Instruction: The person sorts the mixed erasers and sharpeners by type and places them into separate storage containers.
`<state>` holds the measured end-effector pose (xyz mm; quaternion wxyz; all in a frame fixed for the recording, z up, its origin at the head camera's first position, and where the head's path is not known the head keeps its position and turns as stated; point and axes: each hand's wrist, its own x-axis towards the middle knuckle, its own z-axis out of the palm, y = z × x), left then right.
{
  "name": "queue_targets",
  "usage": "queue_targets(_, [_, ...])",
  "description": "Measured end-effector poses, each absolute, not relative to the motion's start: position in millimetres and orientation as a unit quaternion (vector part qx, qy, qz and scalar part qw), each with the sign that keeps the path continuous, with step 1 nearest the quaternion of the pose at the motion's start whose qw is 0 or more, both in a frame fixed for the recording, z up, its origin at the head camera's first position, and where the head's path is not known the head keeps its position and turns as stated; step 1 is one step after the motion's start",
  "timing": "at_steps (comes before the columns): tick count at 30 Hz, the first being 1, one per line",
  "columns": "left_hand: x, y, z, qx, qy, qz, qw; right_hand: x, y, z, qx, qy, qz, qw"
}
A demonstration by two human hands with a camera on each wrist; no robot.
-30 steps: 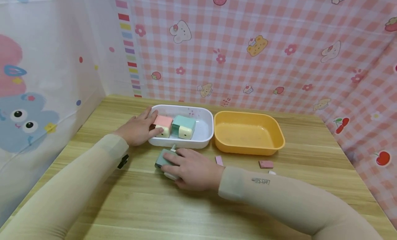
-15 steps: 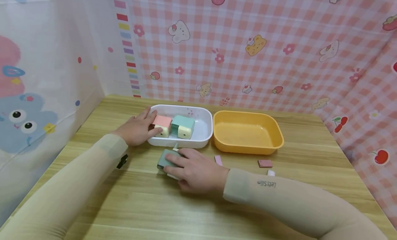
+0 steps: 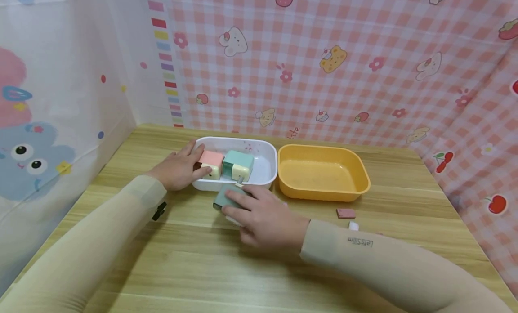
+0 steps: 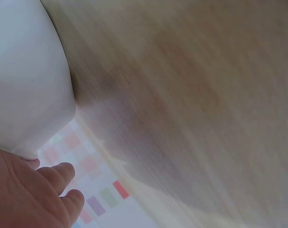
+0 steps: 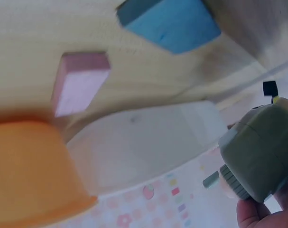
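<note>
My right hand (image 3: 269,216) grips a grey-green crank pencil sharpener (image 3: 227,197), its handle stub overlapping the white tray's front rim in the head view. Fingers hold it from below in the right wrist view, where the sharpener (image 5: 264,147) shows at the right edge. At the left end of the white tray (image 3: 265,169), my left hand (image 3: 178,168) holds the rim, its thumb over the pink sharpener. That pink pencil sharpener (image 3: 212,158) and a teal pencil sharpener (image 3: 239,159) sit side by side in the tray, cream drawers facing me.
An orange-yellow tray (image 3: 323,194) stands right against the white one. On the wooden table (image 3: 194,268) lie a dark pink eraser (image 3: 346,213) and a white eraser (image 3: 353,225). A pink block (image 5: 82,85) and a blue block (image 5: 174,23) appear in the right wrist view. Patterned cloth (image 3: 307,70) lines the back.
My right hand has moved right and toward the white tray with the grey-green pencil sharpener, now covering most of the light pink eraser. The left hand has stayed on the tray.
</note>
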<state>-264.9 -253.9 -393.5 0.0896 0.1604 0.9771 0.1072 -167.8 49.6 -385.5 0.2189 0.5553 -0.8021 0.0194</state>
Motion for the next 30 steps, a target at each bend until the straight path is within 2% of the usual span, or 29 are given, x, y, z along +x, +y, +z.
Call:
queue_targets(11, [-263, -255, -393, 0.163, 0.977, 0.114, 0.084, -194, 70, -362, 0.52, -0.819, 0.041, 0.237])
queue_targets(23, [-264, -254, -394, 0.162, 0.976, 0.111, 0.09, -236, 82, -346, 0.463, -0.878, 0.047, 0.113])
queue_targets(30, [-265, -254, -394, 0.163, 0.977, 0.112, 0.085, -244, 78, -342, 0.437, -0.894, 0.006, 0.098])
